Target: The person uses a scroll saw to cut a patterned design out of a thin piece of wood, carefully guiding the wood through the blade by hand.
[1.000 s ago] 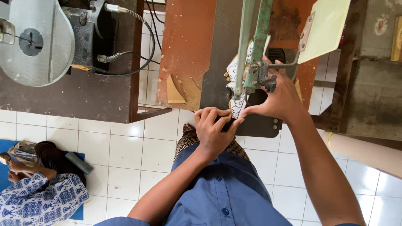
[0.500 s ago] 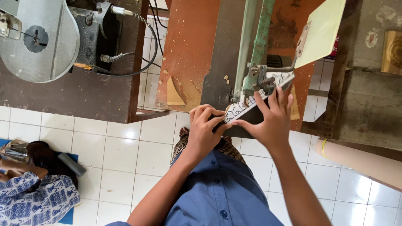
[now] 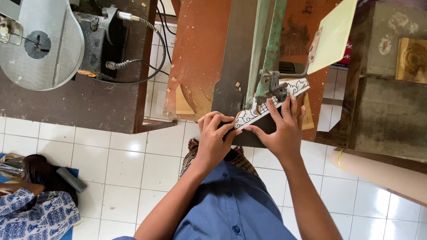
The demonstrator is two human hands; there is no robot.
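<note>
Hands (image 3: 213, 138) (image 3: 282, 129) pinch patterned board (image 3: 267, 104) ends — table edge close.

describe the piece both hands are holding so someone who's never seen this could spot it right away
Start at the green saw arm over the dark machine table. Under its clamp lies a narrow white strip, pressed by the left hand and right hand. Only it carries black drawn swirls and grid lines.
</note>
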